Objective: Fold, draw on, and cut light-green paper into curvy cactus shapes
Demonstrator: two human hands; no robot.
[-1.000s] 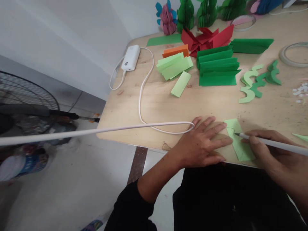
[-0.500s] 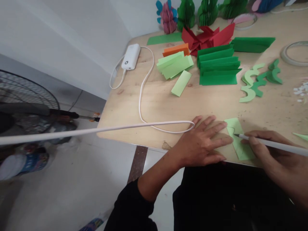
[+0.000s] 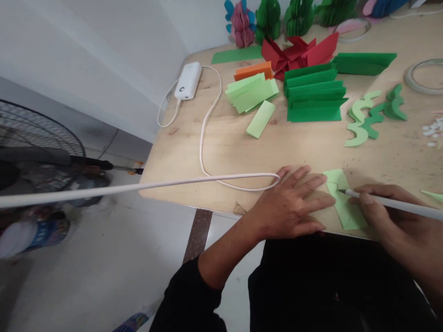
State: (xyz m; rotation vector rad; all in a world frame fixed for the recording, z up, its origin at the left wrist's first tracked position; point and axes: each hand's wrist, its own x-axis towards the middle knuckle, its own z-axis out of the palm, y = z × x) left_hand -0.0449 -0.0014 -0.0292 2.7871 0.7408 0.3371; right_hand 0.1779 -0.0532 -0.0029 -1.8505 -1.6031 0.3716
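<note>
A light green piece of paper (image 3: pixel 349 213) lies at the table's front edge, with a thin curved line drawn near its top. My left hand (image 3: pixel 290 203) rests flat with fingers spread, its fingertips on the paper's left side. In my right hand (image 3: pixel 391 216) is a white pen (image 3: pixel 398 203), gripped close to its dark tip. The tip is over the paper by the end of the drawn line; whether it touches I cannot tell. Beyond the hands lie a folded light green paper (image 3: pixel 260 120) and wavy green paper cutouts (image 3: pixel 358 117).
Stacks of light green (image 3: pixel 252 94) and dark green folded paper (image 3: pixel 314 108) stand mid-table, with red paper (image 3: pixel 301 55) behind. A white power bank (image 3: pixel 188 80) trails a white cable (image 3: pixel 201 143) toward my left hand. Tape rolls (image 3: pixel 411 83) lie rightward. A fan (image 3: pixel 41 133) stands left.
The pen tip has shifted slightly up and to the right, away from the drawn line's end, as my right hand moved a little. My left hand and the paper stay in place.
</note>
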